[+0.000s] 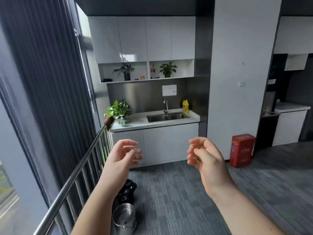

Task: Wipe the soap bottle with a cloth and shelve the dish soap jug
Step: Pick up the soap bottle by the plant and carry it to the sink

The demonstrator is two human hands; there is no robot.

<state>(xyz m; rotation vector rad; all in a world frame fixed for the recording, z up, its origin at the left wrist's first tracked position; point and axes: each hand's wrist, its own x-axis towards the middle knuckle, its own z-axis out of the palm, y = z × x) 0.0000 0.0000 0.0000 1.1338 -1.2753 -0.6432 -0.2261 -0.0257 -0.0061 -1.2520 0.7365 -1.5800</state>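
Well apart from the kitchen counter [135,122], the left hand [121,157] and the right hand [204,157] are raised in the air, both empty, with fingers loosely curled and a little spread, holding nothing. On the counter the small clear soap bottle [122,120] stands upright at the left end just in front of a leafy plant [118,109], and the yellow dish soap jug [185,106] stands upright at the right end, behind the steel sink [167,117] and near the faucet [165,106].

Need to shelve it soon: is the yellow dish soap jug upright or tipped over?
Upright. The yellow dish soap jug stands on the white counter right of the sink, cap at top.
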